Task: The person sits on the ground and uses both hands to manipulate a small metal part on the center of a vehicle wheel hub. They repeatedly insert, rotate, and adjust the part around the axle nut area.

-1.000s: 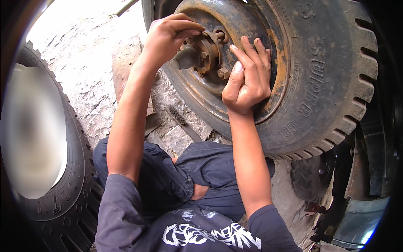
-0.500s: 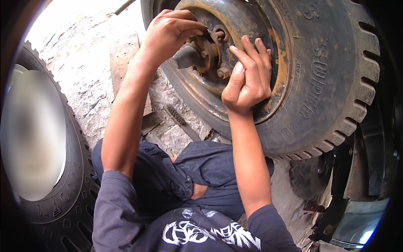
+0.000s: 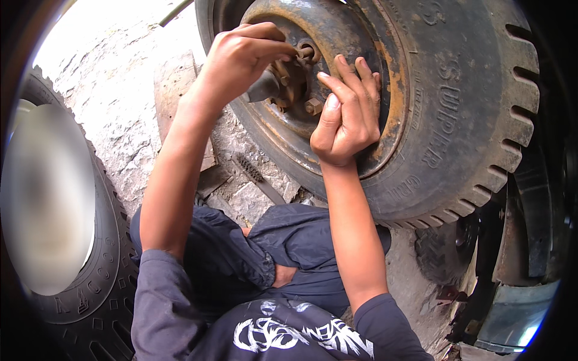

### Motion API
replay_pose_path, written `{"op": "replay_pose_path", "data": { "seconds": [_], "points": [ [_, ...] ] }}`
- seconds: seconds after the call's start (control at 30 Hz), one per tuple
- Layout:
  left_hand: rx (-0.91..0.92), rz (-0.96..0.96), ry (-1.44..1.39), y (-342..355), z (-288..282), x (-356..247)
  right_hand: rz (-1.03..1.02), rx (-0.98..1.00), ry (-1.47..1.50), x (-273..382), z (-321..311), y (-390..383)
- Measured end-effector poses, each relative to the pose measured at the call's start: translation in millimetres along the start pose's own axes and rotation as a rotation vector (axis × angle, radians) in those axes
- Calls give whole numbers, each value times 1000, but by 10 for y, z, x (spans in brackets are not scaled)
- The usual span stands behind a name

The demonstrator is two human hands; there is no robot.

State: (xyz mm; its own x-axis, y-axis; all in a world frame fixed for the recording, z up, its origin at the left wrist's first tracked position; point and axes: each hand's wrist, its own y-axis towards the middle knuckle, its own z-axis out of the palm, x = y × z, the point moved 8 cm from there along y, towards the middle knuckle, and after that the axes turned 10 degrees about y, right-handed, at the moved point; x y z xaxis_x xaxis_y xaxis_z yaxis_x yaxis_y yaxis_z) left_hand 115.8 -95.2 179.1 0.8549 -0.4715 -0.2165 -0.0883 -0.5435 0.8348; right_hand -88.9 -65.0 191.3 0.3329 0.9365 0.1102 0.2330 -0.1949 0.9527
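Observation:
A large wheel with a black tyre point(image 3: 442, 114) and a rusty rim point(image 3: 394, 114) stands in front of me. My left hand point(image 3: 250, 54) is at its hub, fingers closed in a pinch at the outer end of a wheel stud point(image 3: 307, 53). Whatever lies between those fingertips is hidden. Lower on the hub, a rusty nut point(image 3: 313, 106) shows. A dark rounded hub cap point(image 3: 262, 87) sticks out below my left hand. My right hand point(image 3: 349, 117) rests against the rim's right side, fingers stretched and apart, holding nothing.
Another tyre point(image 3: 96, 265) stands at my left, its middle blurred. A wire brush point(image 3: 250, 168) lies on the rough stone ground, near a flat board point(image 3: 171, 90). A smaller wheel point(image 3: 442, 253) and dark metal parts point(image 3: 512, 240) are at the right.
My left fingertips have come down and closer to the stud's end. My right hand keeps its place on the rim. The whole view has shifted slightly.

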Motion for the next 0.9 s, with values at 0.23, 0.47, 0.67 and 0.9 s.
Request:
{"op": "replay_pose_path", "data": {
  "seconds": [0.23, 0.47, 0.67, 0.9],
  "points": [
    [-31, -7, -26, -28, 22, -68, -6, 9, -3, -11, -22, 10],
    [-19, -116, -73, -94, 18, 101, -5, 1, 13, 4, 24, -2],
    [29, -130, -78, -20, 50, -65, 12, 1, 7, -40, -62, 2],
    [34, -177, -75, -73, 31, -59, 56, -16, 72, -40, -14, 7]
  ]
}}
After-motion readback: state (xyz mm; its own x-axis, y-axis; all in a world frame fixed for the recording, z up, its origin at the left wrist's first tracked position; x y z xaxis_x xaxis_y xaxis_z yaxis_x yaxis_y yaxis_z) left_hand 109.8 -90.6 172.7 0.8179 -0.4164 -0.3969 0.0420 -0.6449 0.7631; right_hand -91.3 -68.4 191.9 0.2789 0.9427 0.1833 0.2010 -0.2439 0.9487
